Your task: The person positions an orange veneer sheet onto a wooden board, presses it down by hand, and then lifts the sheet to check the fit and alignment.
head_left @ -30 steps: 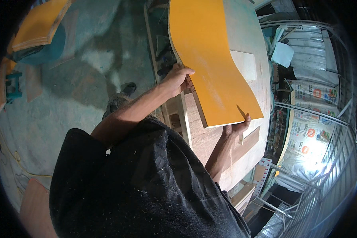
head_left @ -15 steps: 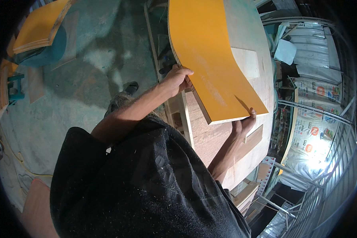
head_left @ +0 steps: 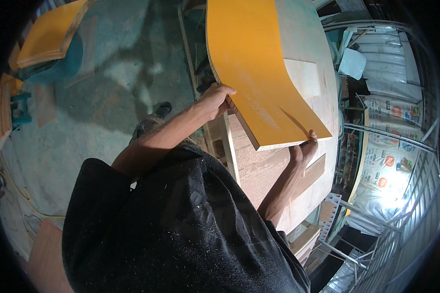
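A long yellow-faced board [head_left: 252, 63] with a curved outline runs from the top of the view down to my hands, its near end raised above the workbench [head_left: 298, 190]. Pale sawdust streaks its face. My left hand [head_left: 215, 101] is closed round the left edge, thumb on top and fingers hidden beneath. At the near right corner my right hand [head_left: 305, 150] grips the end edge from below, with its thumb at the rim. The far end of the board is cut off by the view's top.
Yellow boards [head_left: 49, 36] are stacked on a teal support at the far left, near a small green stool [head_left: 20, 110]. A yellow cable [head_left: 32, 202] snakes over the floor. On the bench lie a pale wood piece [head_left: 303, 75] and a brown strip [head_left: 313, 178]. Metal framing stands at the right.
The near end of the board has risen very slightly, and my right hand with it. My left hand keeps its hold on the side edge.
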`<state>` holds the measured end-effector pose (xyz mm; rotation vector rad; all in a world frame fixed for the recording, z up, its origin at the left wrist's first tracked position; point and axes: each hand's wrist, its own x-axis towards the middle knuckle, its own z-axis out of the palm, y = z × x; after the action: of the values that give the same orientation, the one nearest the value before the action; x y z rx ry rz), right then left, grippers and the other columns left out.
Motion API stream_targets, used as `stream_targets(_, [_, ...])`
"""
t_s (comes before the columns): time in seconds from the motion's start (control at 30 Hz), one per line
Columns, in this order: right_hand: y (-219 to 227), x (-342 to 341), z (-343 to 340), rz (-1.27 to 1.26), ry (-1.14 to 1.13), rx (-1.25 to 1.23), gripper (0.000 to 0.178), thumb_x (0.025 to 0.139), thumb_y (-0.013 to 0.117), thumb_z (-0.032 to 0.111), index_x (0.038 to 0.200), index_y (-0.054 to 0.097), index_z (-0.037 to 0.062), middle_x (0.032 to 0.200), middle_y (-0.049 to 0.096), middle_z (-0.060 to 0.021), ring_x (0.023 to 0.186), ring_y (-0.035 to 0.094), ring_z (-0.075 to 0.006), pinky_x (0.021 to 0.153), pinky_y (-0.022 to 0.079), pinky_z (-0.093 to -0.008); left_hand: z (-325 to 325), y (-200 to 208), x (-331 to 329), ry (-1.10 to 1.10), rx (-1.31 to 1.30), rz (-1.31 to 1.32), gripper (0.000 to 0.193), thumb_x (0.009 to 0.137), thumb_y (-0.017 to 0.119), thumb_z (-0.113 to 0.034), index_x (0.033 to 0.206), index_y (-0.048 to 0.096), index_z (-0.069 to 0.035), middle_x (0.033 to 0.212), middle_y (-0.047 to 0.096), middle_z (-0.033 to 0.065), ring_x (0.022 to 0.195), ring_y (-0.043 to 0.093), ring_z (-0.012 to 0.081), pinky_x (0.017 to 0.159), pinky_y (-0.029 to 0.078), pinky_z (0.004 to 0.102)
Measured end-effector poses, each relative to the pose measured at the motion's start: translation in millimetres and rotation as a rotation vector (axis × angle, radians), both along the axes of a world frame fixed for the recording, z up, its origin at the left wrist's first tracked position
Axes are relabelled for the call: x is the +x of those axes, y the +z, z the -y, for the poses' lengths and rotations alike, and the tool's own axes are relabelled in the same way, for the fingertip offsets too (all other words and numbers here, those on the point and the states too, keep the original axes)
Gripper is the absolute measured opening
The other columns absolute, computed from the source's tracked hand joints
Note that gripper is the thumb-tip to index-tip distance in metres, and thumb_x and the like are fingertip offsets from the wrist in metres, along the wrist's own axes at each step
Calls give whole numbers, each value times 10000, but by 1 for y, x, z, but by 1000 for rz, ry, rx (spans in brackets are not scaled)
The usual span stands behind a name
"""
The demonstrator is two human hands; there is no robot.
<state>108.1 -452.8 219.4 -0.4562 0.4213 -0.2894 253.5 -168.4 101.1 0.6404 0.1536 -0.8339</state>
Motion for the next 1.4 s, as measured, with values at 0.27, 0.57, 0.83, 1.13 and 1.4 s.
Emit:
stream_targets(0.27, [-5, -1, 5, -72, -78, -18, 314, 872, 600, 74, 1154, 685, -33, 1208, 718, -181, 1145, 669, -343, 1039, 520, -559, 3, -12, 2, -38, -2, 25, 171, 1039, 492, -103, 1139, 601, -18, 924, 676, 43, 754, 677, 141, 675, 570, 330])
stream_targets(0.57, [-13, -8, 6, -53, -62, -45, 348, 896, 593, 69, 1208, 665, -67, 1255, 702, -222, 1192, 661, -374, 1077, 503, -576, 5, -18, 5, -47, -41, 37, 168, 1012, 495, -83, 1099, 619, -11, 905, 688, 81, 727, 678, 172, 620, 573, 357])
stream_targets(0.83, [-16, -11, 8, -34, -39, 1, 338, 916, 600, 83, 1213, 665, -65, 1253, 704, -214, 1198, 657, -375, 1075, 503, -582, 6, -7, 4, -38, -18, -2, 174, 1012, 480, -103, 1078, 615, -16, 860, 666, 72, 676, 642, 177, 614, 559, 359])
stream_targets(1.13, [-18, -9, 18, -76, -34, 25, 343, 944, 561, 118, 1222, 658, -57, 1269, 693, -214, 1219, 637, -361, 1082, 481, -577, 1, -14, -2, 6, -157, -27, 335, 1136, 352, -285, 1057, 568, -41, 838, 580, 26, 710, 603, 143, 670, 542, 346])
stream_targets(1.4, [9, 7, 50, -58, 128, 43, 393, 1007, 527, 177, 1298, 581, -81, 1355, 614, -278, 1295, 566, -422, 1132, 402, -636, 0, -1, -9, 178, -336, -157, 418, 1147, 272, -371, 1136, 495, -17, 1008, 586, 111, 913, 720, 241, 896, 677, 480])
